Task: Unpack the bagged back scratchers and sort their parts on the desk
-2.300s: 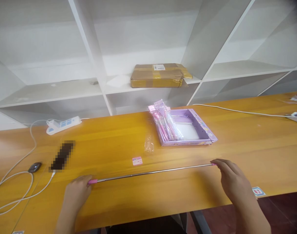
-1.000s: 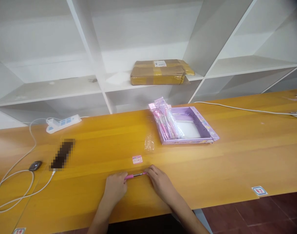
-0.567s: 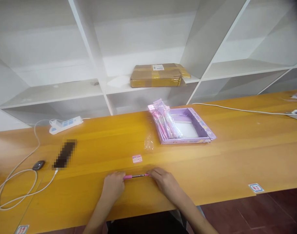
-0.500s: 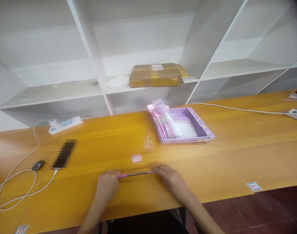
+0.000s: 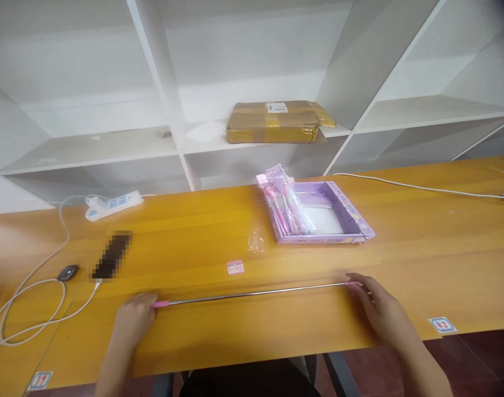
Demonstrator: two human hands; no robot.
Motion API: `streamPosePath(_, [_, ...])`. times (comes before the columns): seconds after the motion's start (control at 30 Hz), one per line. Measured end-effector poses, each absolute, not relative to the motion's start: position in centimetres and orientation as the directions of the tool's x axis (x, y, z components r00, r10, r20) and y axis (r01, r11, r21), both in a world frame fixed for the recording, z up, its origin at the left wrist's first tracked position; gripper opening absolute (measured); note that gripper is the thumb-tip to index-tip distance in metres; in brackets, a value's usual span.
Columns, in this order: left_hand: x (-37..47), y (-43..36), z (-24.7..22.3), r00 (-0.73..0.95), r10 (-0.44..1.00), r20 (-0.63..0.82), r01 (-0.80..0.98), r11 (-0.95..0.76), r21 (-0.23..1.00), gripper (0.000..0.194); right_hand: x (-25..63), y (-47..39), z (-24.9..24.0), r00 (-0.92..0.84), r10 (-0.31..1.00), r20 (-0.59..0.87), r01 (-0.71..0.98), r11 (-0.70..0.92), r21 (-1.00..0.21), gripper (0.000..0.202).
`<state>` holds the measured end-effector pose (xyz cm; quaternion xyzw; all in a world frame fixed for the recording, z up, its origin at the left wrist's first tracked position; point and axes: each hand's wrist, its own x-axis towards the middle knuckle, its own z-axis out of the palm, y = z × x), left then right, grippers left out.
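Note:
A thin silver telescopic rod [image 5: 252, 294] with pink ends stretches nearly level above the wooden table. My left hand [image 5: 137, 315] is closed round its thicker pink end. At the other side my right hand [image 5: 370, 298] pinches the small pink tip between thumb and fingers. Beyond the rod lie a small pink card [image 5: 235, 267] and a clear plastic wrapper [image 5: 256, 241]. Behind them is an open purple box [image 5: 351, 212], with wrapped pink and purple sticks [image 5: 283, 207] resting over its left side.
A power strip [image 5: 114, 205], a dark pixelated device [image 5: 112, 256] on a white cable and a black mouse-like object [image 5: 68, 272] are at the left. A taped cardboard box [image 5: 274, 122] sits on the shelf. Another white cable [image 5: 417, 186] runs along the right back.
My hands have moved far apart, the left one leftward and the right one rightward. The rod between them has become much longer. The view has shifted slightly.

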<state>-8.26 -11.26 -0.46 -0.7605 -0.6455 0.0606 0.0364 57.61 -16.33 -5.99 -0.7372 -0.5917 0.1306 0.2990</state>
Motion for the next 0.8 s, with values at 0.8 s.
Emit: streamPosePath(0.8, [-8.6, -10.5, -2.9, 0.270, 0.881, 0.388, 0.959, -0.284, -0.023, 0.025, 55.9, -15.1, -7.6, 0.516, 0.837, 0.184, 0.744, -0.330, -0.581, 0.060])
